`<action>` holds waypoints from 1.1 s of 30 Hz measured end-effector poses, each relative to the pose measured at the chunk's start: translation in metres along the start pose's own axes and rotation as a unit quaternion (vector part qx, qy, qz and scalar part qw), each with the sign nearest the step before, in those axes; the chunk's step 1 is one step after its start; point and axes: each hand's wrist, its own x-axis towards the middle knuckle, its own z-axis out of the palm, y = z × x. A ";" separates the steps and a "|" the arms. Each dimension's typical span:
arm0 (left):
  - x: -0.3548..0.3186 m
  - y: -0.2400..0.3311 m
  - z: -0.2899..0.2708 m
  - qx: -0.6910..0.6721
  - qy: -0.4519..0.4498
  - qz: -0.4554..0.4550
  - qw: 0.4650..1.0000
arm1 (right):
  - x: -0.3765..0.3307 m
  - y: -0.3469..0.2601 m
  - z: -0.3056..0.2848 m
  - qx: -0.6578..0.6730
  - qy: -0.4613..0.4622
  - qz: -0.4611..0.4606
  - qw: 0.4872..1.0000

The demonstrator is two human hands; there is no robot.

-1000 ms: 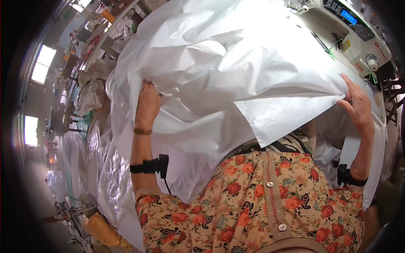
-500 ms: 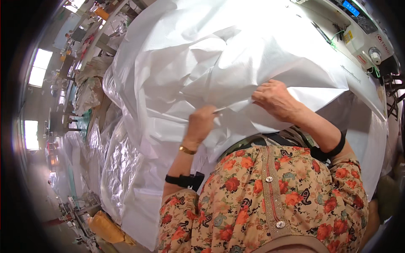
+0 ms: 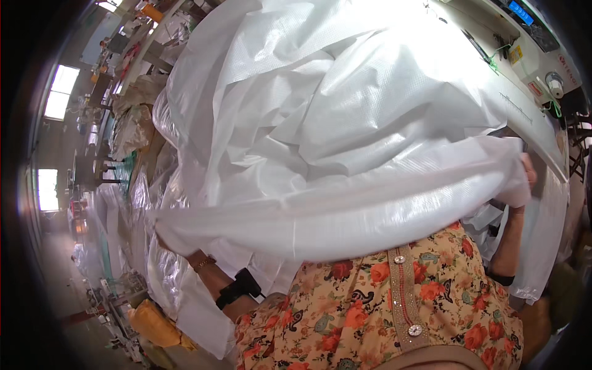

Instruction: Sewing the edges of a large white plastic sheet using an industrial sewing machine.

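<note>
A large white woven plastic sheet (image 3: 364, 111) lies in loose folds over the work surface. Its near edge is stretched across in front of my body as a long, slightly sagging band. At the far left end of that band my left hand (image 3: 165, 239) grips the sheet, mostly covered by the material. My right hand (image 3: 528, 172) is closed on the opposite end, at the right; fingers show past the edge while the sheet hides the rest.
A white sewing machine (image 3: 538, 74) with a blue display stands at the upper right on a pale table (image 3: 524, 114). Crumpled clear plastic (image 3: 176, 265) hangs at the left. A yellow-orange bundle (image 3: 154, 324) lies at the lower left.
My hands have moved wide apart, the left one outward and down, the right one outward to the right. Between them the sheet's near edge has been drawn out and lifted toward my body.
</note>
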 end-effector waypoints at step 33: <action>-0.033 0.316 0.307 -0.049 -0.581 0.326 0.744 | 0.217 -0.175 0.314 0.591 -0.339 0.256 0.685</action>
